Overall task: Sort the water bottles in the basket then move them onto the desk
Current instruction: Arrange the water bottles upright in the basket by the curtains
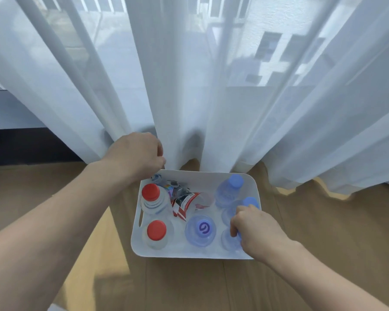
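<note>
From the head camera, we look down on a white basket (254, 189) sitting on a wooden floor (323, 232), its far edge touching a sheer curtain (189, 86).

Inside the basket, two red-capped bottles (152, 198) stand along the 9 o'clock side, one behind the other. A wide bottle with a purple swirl lid (200, 230) sits near 6 o'clock. Blue-capped bottles (229, 189) line the 3 o'clock side. Between the groups, toward 12 o'clock, lies a crumpled red-and-white wrapper (184, 204) with some darker scraps behind it.

Our left hand (136, 153) hovers at the basket's 11 o'clock corner, fingers curled inward; we cannot tell whether it pinches the rim, the curtain or nothing. Our right hand (254, 230) is closed over the top of a blue-capped bottle at about 4 o'clock, hiding its cap.

No desk shows in this view, so we judge the sorting is under way and the carrying is yet to come.

The risks, as we see them:
- The blue bottles stand close together, so lifting one could tip its neighbour.
- The curtain hem drapes against the far rim, and it could snag or drag when the basket or left hand moves.
- The loose wrapper may catch on a bottle being slid past it.
</note>
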`<action>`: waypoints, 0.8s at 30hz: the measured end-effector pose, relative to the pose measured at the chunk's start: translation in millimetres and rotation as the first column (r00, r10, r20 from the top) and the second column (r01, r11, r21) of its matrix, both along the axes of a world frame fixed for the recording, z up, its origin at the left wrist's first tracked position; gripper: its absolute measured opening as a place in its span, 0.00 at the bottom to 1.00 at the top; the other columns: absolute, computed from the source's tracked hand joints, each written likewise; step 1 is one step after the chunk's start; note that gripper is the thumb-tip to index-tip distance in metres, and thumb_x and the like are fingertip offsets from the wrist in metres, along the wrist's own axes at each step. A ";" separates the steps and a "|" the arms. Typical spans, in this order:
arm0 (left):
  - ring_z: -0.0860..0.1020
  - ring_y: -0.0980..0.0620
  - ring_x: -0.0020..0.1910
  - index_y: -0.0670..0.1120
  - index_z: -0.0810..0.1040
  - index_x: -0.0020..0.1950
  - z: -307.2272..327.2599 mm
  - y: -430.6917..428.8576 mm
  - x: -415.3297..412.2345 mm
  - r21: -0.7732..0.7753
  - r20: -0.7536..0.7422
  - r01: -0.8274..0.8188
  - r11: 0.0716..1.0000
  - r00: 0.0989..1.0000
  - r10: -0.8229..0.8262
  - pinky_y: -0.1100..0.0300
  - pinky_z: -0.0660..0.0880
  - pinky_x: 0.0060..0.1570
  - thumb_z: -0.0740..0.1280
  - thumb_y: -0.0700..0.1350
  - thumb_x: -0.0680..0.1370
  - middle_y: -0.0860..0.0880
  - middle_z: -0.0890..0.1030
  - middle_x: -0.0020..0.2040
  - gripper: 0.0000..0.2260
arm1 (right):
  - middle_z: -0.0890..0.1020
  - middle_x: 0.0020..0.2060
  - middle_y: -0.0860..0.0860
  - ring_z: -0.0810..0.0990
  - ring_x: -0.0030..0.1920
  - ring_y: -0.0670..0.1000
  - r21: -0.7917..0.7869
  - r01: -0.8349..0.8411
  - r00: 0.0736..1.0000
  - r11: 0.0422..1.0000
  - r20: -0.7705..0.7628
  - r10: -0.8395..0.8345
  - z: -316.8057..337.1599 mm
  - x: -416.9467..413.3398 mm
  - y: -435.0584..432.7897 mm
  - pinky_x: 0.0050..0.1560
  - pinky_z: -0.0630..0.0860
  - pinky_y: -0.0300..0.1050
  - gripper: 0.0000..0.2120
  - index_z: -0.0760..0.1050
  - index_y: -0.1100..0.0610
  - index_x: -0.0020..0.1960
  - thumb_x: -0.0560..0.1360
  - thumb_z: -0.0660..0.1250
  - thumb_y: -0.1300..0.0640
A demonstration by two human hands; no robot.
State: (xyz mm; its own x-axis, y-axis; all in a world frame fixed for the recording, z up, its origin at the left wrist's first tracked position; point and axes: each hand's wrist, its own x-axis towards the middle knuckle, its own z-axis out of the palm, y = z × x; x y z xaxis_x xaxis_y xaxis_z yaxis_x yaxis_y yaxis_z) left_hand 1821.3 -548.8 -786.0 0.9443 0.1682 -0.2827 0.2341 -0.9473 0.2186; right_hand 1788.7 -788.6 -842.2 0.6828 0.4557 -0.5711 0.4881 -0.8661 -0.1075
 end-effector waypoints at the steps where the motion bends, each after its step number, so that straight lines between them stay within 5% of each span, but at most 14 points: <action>1: 0.78 0.46 0.51 0.47 0.82 0.50 3.0 -1.1 1.0 -0.002 0.030 0.007 1.000 1.000 -0.007 0.58 0.72 0.46 0.64 0.48 0.76 0.48 0.83 0.52 0.10 | 0.75 0.57 0.54 0.73 0.59 0.56 -0.024 0.006 1.000 1.000 0.001 -0.006 -2.4 0.0 1.0 0.44 0.64 0.44 0.18 0.76 0.56 0.58 0.73 0.58 0.69; 9: 0.78 0.45 0.53 0.49 0.81 0.52 9.0 1.0 3.5 -0.024 0.090 0.002 1.000 0.996 0.001 0.57 0.71 0.49 0.65 0.50 0.75 0.48 0.82 0.54 0.10 | 0.78 0.59 0.52 0.77 0.58 0.56 -0.038 0.036 0.999 0.999 0.016 -0.036 15.9 -0.1 19.3 0.44 0.68 0.43 0.20 0.69 0.54 0.63 0.72 0.65 0.59; 12: 0.78 0.46 0.51 0.48 0.81 0.51 9.9 0.5 2.9 -0.034 0.094 -0.002 0.999 0.996 0.005 0.58 0.71 0.47 0.64 0.50 0.76 0.49 0.83 0.53 0.10 | 0.72 0.66 0.48 0.74 0.63 0.52 0.157 0.108 0.993 0.982 -0.055 -0.101 27.1 1.4 28.3 0.56 0.74 0.47 0.40 0.58 0.49 0.71 0.65 0.73 0.44; 14: 0.78 0.47 0.49 0.48 0.81 0.51 10.9 -2.0 2.4 -0.041 0.112 0.005 0.999 0.994 -0.001 0.59 0.70 0.44 0.64 0.50 0.76 0.49 0.83 0.52 0.10 | 0.69 0.68 0.47 0.73 0.64 0.52 0.191 0.125 0.988 0.974 -0.114 -0.105 24.6 -6.8 36.2 0.60 0.74 0.48 0.44 0.55 0.48 0.73 0.64 0.72 0.39; 19: 0.78 0.47 0.48 0.48 0.81 0.51 16.1 -3.5 -0.1 -0.046 0.145 0.007 0.999 0.989 0.000 0.59 0.69 0.43 0.63 0.50 0.76 0.48 0.84 0.50 0.10 | 0.78 0.59 0.49 0.76 0.57 0.51 0.309 0.181 0.983 0.934 -0.031 -0.180 -12.3 -17.2 35.6 0.56 0.74 0.44 0.22 0.69 0.51 0.63 0.72 0.66 0.44; 24: 0.78 0.48 0.49 0.48 0.81 0.52 21.5 -2.4 -5.1 -0.075 0.150 0.021 0.997 0.989 -0.010 0.60 0.68 0.45 0.62 0.49 0.77 0.49 0.84 0.50 0.10 | 0.81 0.46 0.49 0.79 0.46 0.47 0.584 0.533 0.830 0.612 -0.219 -0.513 -9.8 7.9 13.1 0.43 0.74 0.32 0.14 0.73 0.49 0.52 0.69 0.73 0.54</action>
State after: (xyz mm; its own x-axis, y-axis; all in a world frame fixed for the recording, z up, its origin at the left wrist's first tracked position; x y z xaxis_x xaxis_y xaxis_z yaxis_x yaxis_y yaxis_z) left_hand 1816.2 -551.3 -764.5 0.9793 0.1366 -0.1494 0.1788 -0.9298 0.3217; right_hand 1796.6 -775.5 -851.9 0.9040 0.2725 -0.3296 -0.0384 -0.7159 -0.6971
